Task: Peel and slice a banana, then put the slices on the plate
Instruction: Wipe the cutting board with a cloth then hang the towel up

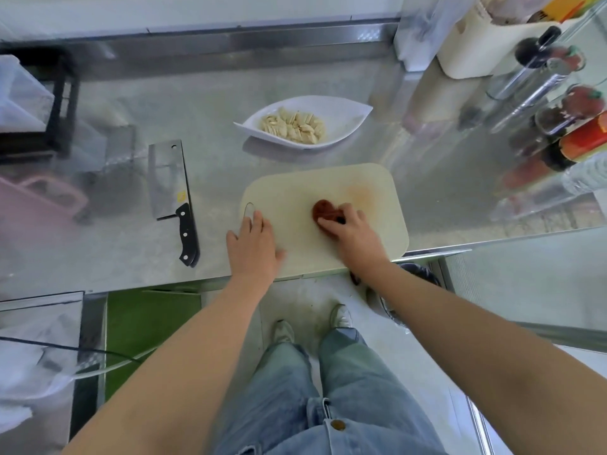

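I see banana slices [294,128] heaped in the plate [348,112]; left hand [254,246] flat on the board [295,192], right hand [353,232] gripping a brown sponge [323,208].

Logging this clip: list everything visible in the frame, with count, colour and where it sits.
plate: one, white, on the counter beyond the cutting board
banana slices: a pile, pale yellow, on the plate
cutting board: one, cream, at the counter's near edge
pad: one, reddish-brown, on the board; a sponge or a cloth, cannot tell
cleaver: one, steel blade, black handle, lying left of the board
counter: one, steel
bottles and jars: several, red, dark and clear, right edge
container: one, cream, far right
crate: one, black, far left
left hand: flat on the board's left end
right hand: grips the pad
legs: two, blue jeans, pale shoes
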Available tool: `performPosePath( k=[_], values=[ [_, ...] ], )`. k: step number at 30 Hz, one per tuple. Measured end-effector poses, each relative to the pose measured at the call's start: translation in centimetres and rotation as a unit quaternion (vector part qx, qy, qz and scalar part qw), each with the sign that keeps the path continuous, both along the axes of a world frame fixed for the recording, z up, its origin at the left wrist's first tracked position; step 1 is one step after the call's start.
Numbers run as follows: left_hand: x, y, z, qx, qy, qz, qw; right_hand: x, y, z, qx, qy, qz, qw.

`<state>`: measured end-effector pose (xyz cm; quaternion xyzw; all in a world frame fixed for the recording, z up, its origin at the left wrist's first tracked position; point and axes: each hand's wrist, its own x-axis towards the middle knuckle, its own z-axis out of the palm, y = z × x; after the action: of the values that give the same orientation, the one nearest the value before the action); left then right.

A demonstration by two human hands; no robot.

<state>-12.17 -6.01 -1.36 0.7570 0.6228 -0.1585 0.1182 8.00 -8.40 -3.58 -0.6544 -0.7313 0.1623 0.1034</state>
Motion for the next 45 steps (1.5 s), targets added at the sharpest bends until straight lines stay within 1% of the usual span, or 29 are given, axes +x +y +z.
performPosePath(
  k=[3, 4, 5, 6, 8, 9, 10, 12, 14, 16, 18, 20, 21, 22, 23, 25, 26, 29, 32, 34, 35, 37, 38, 40, 41, 42, 43, 44, 45],
  values=[
    [1.2, 0.5, 0.6, -0.013, 0.019, 0.024, 0.999, 4.1, 0.6, 0.3, -0.022, -0.01, -0.148, 0.989],
    [1.8, 0.7, 0.9, -0.016, 0.034, 0.023, 0.999, 4.5, 1.2, 0.5, -0.021, -0.001, -0.186, 0.982],
    [2.5, 0.9, 1.1, -0.018, 0.044, 0.016, 0.999, 4.1, 1.7, 1.1, -0.004, 0.015, -0.201, 0.979],
    [3.2, 1.0, 1.1, -0.019, 0.041, 0.006, 0.999, 3.1, 2.1, 1.6, 0.021, 0.035, -0.18, 0.983],
    [4.2, 0.7, 0.6, -0.027, 0.006, -0.013, 1.0, 0.5, 2.3, 1.9, 0.042, 0.055, -0.072, 0.995],
    [4.5, 0.3, 0.3, -0.036, -0.013, -0.015, 0.999, -0.4, 1.9, 1.7, 0.025, 0.043, -0.011, 0.999],
    [4.7, -0.1, 0.0, -0.045, -0.022, -0.01, 0.999, -0.9, 1.4, 1.3, -0.002, 0.022, 0.026, 0.999],
    [5.1, -0.4, -0.3, -0.057, -0.015, 0.001, 0.998, 0.4, 0.6, 0.7, -0.017, -0.008, 0.04, 0.999],
    [5.9, -0.1, 0.0, -0.072, 0.0, 0.009, 0.997, 3.4, 0.3, 0.2, 0.0, -0.016, 0.001, 1.0],
    [6.7, 0.5, 0.7, -0.092, 0.014, 0.016, 0.995, 6.6, 0.1, 0.2, -0.005, -0.046, -0.066, 0.997],
    [7.3, 0.8, 1.0, -0.104, 0.019, 0.028, 0.994, 9.2, 0.3, 0.4, -0.018, -0.055, -0.159, 0.986],
    [7.8, 0.8, 0.9, -0.107, 0.025, 0.039, 0.993, 10.3, 1.1, 0.6, -0.022, -0.031, -0.258, 0.965],
    [8.0, 0.7, 0.8, -0.108, 0.027, 0.047, 0.993, 10.0, 1.5, 0.9, -0.01, -0.025, -0.255, 0.966],
    [8.4, 0.7, 0.7, -0.109, 0.026, 0.059, 0.992, 9.0, 1.7, 1.4, 0.006, 0.003, -0.216, 0.976],
    [8.8, 0.7, 0.6, -0.111, 0.025, 0.073, 0.991, 7.9, 1.8, 1.6, 0.022, 0.023, -0.142, 0.989],
    [9.6, 0.6, 0.4, -0.114, 0.029, 0.095, 0.989, 5.8, 1.2, 1.3, 0.001, 0.004, 0.01, 1.0],
    [9.9, 0.5, 0.4, -0.116, 0.032, 0.101, 0.988, 5.6, 0.8, 1.1, -0.02, -0.001, 0.03, 0.999],
    [10.1, 0.3, 0.2, -0.11, 0.039, 0.102, 0.988, 8.6, 0.3, 0.4, -0.037, -0.007, -0.061, 0.997],
    [10.0, 0.2, 0.2, -0.099, 0.038, 0.098, 0.989, 12.3, 0.5, 1.1, -0.06, -0.026, -0.17, 0.983],
    [9.6, 0.1, 0.2, -0.096, 0.017, 0.11, 0.989, 12.7, 1.2, 2.0, -0.049, -0.006, -0.224, 0.973],
    [9.3, 0.0, 0.1, -0.091, 0.003, 0.115, 0.989, 11.9, 1.5, 2.5, -0.021, 0.012, -0.208, 0.978],
    [8.6, -0.5, 0.0, -0.07, -0.021, 0.124, 0.99, 8.8, 1.9, 2.9, 0.025, 0.051, -0.09, 0.994],
    [8.2, -0.9, -0.1, -0.058, -0.03, 0.132, 0.989, 7.3, 1.9, 2.7, 0.023, 0.057, -0.023, 0.998],
    [7.3, -1.4, -0.1, -0.049, -0.041, 0.146, 0.987, 5.3, 1.8, 1.6, -0.016, 0.005, 0.068, 0.998],
    [6.9, -1.5, -0.1, -0.05, -0.042, 0.141, 0.988, 5.4, 1.8, 1.0, -0.026, -0.028, 0.071, 0.997],
    [6.4, -1.5, -0.1, -0.048, -0.038, 0.128, 0.99, 6.0, 1.9, 0.6, -0.023, -0.05, 0.039, 0.998],
    [6.1, -1.4, 0.0, -0.041, -0.033, 0.11, 0.993, 6.9, 2.1, 0.6, -0.013, -0.06, -0.019, 0.998],
    [5.9, -1.3, 0.0, -0.031, -0.03, 0.094, 0.995, 7.7, 2.4, 0.8, -0.009, -0.056, -0.083, 0.995],
    [5.9, -1.2, 0.1, -0.023, -0.028, 0.084, 0.996, 8.2, 2.9, 1.0, -0.016, -0.02, -0.135, 0.991]
  ],
)
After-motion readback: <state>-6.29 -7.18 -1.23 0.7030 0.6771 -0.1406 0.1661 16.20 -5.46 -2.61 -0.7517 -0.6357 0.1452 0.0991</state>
